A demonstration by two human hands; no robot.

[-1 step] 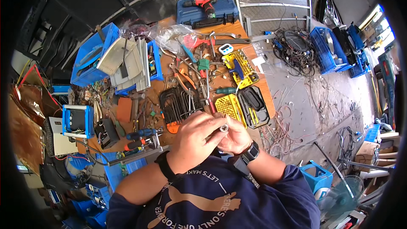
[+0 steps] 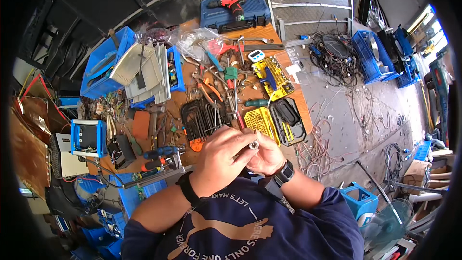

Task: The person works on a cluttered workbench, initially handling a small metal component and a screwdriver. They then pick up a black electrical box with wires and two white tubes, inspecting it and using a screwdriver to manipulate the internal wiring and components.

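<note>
the left hand (image 2: 219, 159) is pinching a small metal cylinder (image 2: 254, 145) between thumb and forefinger, in front of the yellow case (image 2: 256, 119), while the right hand (image 2: 268, 158) is curling beside it, its fingertips too hidden to tell their grip.

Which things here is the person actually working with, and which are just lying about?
In hand:
- small metal cylinder, between left hand and right hand

Lying about:
- red-and-black drill
- blue case
- orange-handled pliers
- black hex keys
</note>
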